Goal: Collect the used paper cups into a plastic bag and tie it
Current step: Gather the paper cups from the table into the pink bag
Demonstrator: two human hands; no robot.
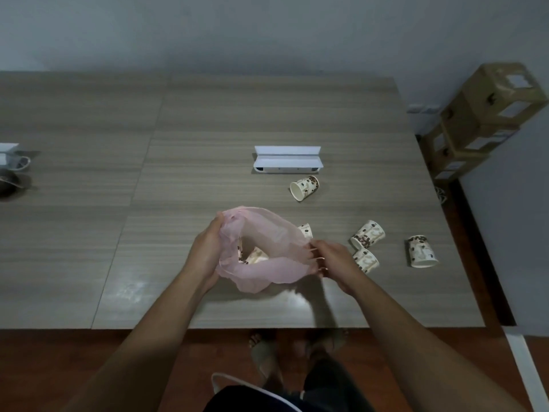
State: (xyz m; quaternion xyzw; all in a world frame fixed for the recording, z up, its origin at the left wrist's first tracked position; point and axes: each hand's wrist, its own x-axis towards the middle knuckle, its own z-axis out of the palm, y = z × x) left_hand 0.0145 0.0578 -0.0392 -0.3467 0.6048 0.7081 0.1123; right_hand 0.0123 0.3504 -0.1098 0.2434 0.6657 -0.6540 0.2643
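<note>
A thin pink plastic bag is held open just above the wooden table. My left hand grips its left rim and my right hand grips its right rim. Inside the bag lies a patterned paper cup. Another cup peeks out behind the bag's right side. One cup lies on its side farther back. Two cups lie just right of my right hand. A further cup stands upside down near the table's right edge.
A white open box sits behind the cups. At the far left edge are a white object with a cord and a dark round object. Cardboard boxes are stacked on the floor to the right.
</note>
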